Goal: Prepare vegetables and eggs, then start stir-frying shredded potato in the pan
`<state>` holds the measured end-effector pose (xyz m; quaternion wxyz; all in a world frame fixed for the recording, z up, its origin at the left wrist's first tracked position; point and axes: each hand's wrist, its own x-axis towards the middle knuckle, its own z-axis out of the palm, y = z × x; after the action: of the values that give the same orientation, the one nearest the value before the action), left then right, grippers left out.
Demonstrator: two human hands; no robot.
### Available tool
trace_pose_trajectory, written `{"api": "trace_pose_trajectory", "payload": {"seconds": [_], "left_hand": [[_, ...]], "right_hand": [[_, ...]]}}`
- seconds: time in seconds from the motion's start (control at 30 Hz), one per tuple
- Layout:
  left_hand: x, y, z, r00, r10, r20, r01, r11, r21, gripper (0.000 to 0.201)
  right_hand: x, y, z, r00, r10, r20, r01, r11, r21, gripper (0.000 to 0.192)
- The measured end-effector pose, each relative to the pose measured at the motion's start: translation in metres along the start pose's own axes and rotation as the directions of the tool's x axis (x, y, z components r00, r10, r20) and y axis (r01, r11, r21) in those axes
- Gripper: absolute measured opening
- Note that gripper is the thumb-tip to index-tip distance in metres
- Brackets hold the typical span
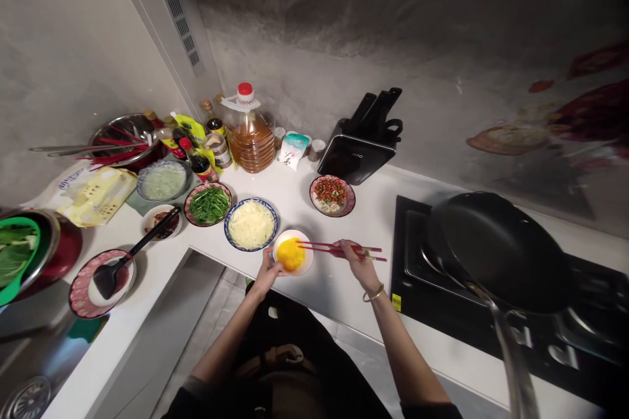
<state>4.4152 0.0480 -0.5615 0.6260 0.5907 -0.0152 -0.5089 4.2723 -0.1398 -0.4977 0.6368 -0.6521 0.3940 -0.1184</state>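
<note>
A small white bowl (305, 266) with yellow beaten egg (291, 254) in it stands near the counter's front edge. My left hand (268, 273) grips its left rim, thumb at the near side. My right hand (356, 260) is closed round a pair of red chopsticks (322, 248), whose tips reach over the bowl into the egg. Left of the bowl sits a blue-rimmed plate (276, 225) of pale shreds. Behind it to the right is a patterned dish (350, 211) of chopped red chilli and garlic.
A black wok (496, 249) lies on the hob (407, 262) at right, its handle pointing toward me. Behind stand a knife block (351, 156) and an oil jug (250, 141). Chopped greens (209, 203), sauce bottles (199, 160), and a plate with a black ladle (109, 278) are at left, beside the sink (46, 366).
</note>
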Motion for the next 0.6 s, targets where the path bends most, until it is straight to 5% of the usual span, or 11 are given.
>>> {"api": "trace_pose_trajectory", "payload": {"seconds": [0.3,0.6], "left_hand": [[0.0089,-0.0022,-0.0003,0.999,-0.033,-0.013,0.034,0.997,0.070,0.054],[0.0104,-0.0023,-0.0010,0.999,-0.049,0.005,0.049,0.998,0.043,0.056]], "right_hand": [[0.0046,-0.0056,0.0045,0.996,0.048,0.074,-0.047,0.999,-0.014,0.046],[0.0080,-0.0073,-0.0013,0.997,0.072,0.001,-0.072,0.997,0.035,0.046]]}}
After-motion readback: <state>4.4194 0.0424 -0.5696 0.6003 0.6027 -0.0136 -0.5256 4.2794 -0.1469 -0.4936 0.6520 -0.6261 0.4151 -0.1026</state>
